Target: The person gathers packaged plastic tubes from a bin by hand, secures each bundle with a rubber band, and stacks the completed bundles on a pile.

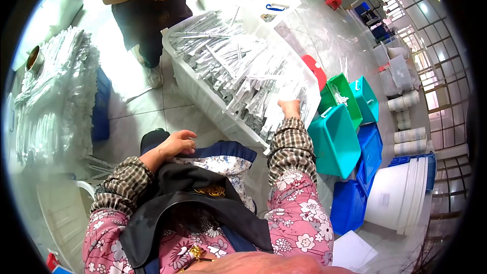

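A large white bin [195,94] stands in front of me, heaped with thin white strips [236,63] that look like paper or plastic. My right hand [289,108] reaches over its near right side and touches or hovers just above the strips. Its fingertips point away from me, so I cannot make out whether they grip anything. Over my lap, my left hand [177,143] is held with loosely bent fingers and nothing visible in them. Beneath it lie a black apron [187,177] and a flowered cloth [231,167].
Teal [335,139] and green tubs [342,96], blue crates [350,205] and white buckets [398,195] line the right side. At left, bundled white strips [56,96] are stacked high beside a blue crate [101,104]. Another person [147,15] stands beyond, hands together.
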Demonstrator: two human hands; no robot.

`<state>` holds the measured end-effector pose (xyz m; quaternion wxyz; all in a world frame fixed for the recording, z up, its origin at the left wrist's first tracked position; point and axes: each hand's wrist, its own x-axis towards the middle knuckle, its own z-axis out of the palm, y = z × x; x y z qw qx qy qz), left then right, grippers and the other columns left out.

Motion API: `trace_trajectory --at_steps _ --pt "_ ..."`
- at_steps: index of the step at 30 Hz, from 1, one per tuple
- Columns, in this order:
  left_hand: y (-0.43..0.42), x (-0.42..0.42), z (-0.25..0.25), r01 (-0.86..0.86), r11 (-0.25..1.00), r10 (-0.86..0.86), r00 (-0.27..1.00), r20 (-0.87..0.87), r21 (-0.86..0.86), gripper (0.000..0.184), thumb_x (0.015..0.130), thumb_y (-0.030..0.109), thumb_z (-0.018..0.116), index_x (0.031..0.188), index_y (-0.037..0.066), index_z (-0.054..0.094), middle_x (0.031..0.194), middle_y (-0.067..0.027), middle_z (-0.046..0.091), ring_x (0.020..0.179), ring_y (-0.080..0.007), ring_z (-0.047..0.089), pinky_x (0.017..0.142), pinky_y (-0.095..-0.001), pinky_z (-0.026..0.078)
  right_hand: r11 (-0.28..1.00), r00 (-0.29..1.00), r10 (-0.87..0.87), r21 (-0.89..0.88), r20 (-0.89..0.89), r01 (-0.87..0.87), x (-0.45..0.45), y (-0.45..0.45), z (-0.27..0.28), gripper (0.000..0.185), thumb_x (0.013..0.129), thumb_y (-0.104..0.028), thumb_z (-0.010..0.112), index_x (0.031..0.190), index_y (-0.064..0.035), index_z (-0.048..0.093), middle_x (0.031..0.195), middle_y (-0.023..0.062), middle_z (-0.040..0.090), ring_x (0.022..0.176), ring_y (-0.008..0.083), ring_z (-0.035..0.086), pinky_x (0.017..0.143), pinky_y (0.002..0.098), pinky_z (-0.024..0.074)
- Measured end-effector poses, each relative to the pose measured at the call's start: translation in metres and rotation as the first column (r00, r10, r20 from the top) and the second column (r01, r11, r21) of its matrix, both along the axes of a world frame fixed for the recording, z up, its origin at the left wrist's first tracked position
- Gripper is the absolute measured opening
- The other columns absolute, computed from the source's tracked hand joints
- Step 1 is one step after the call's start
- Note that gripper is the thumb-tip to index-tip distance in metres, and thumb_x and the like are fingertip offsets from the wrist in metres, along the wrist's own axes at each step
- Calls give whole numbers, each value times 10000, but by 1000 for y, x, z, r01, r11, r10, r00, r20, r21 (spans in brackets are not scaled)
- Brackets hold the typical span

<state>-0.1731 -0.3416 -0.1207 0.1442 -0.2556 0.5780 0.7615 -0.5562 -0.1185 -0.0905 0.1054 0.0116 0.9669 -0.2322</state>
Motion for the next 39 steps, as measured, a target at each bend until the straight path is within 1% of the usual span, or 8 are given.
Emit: trace_trajectory --at_steps 8,14,21,23,29,33,36,39 --pt "1 -7 -5 -166 986 165 985 53 13 415 849 147 579 1222 -11 489 959 -90 624 818 -181 624 746 -294 497 749 988 57 -660 142 52 -1 58 -29 490 730 -169 684 1076 153 555 1041 187 632 839 255 629 697 355 502" --pt "17 -51 40 -221 938 116 925 -361 -265 402 842 206 624 1166 -8 521 951 -79 604 822 -168 603 756 -286 503 515 998 -20 -855 53 55 13 77 -34 428 746 -167 676 1070 99 586 926 127 647 739 230 628 655 329 501" --pt "19 -196 133 -340 462 -233 845 -482 -819 970 718 510 726 1403 -26 295 1375 -281 384 1284 -373 388 1058 -407 330 210 957 268 -976 110 53 58 44 24 494 738 -146 650 1168 61 520 962 115 620 778 218 635 701 328 542" --pt "13 -248 121 -265 552 -207 875 -438 -791 1096 690 609 703 1405 -81 241 1376 -323 360 1301 -394 363 1071 -401 312 316 946 323 -944 10 -98 18 52 -27 531 729 -136 643 1205 46 494 982 100 612 812 205 632 712 322 547" --pt "18 -321 64 -149 762 -316 765 -562 -631 1122 696 667 660 1414 -81 231 1343 -334 403 1280 -396 398 1056 -405 328 145 910 396 -970 -122 -193 76 -4 34 540 739 -102 608 1254 3 478 1033 39 578 881 139 587 781 269 499" --pt "38 -284 104 -2 980 -129 748 -651 -197 823 742 417 759 1336 -23 397 1198 -195 551 1108 -247 531 942 -347 424 283 895 388 -896 -219 -342 79 -32 35 583 717 -94 633 1265 -10 455 1015 46 593 870 143 589 777 280 493" --pt "39 -283 111 99 987 12 733 -680 124 354 837 281 664 978 -32 580 923 -121 604 752 -176 616 624 -239 537 649 845 321 -551 -427 -525 103 -51 68 720 680 -140 685 1299 -5 344 1005 159 614 907 294 625 785 371 504" --pt "30 -280 111 23 955 170 772 -612 295 308 781 222 717 964 3 599 802 -82 637 666 -178 630 636 -292 543 691 733 389 -351 -557 -633 120 -63 106 843 661 -188 711 1341 -6 248 1071 269 584 965 434 592 823 452 491"
